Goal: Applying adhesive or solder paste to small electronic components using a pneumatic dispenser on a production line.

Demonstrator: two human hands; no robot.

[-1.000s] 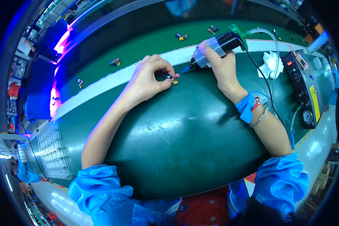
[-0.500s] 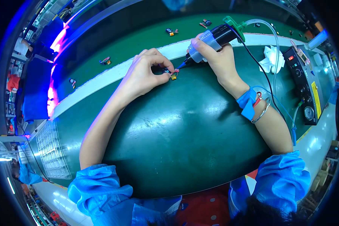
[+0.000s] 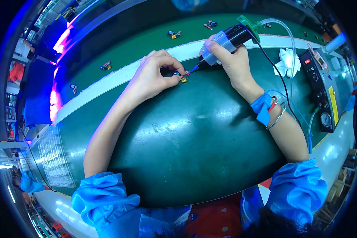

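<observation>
Between the thumb and forefinger of my left hand (image 3: 156,75) is a small wired electronic part (image 3: 184,79) with a yellow piece and red wires, held just above the green table (image 3: 174,158). My right hand (image 3: 235,63) is wrapped round a glue dispensing syringe (image 3: 223,43) with a clear-blue barrel and black body, tilted down to the left. Its thin blue tip (image 3: 194,69) meets or nearly touches the part's red wires; the contact is too small to make out. A green cap (image 3: 248,28) joins the syringe's upper end to a clear hose.
Several similar wired parts, one with a yellow piece (image 3: 173,34), lie on the green belt (image 3: 142,43) beyond a white rail. At right stand a black dispenser controller (image 3: 320,91) with a gauge and a crumpled white tissue (image 3: 286,62). A clear plastic tray (image 3: 55,158) sits at left.
The wired parts on the belt have shifted to the left. Both hands stay almost in place, with the syringe tip still at the held part.
</observation>
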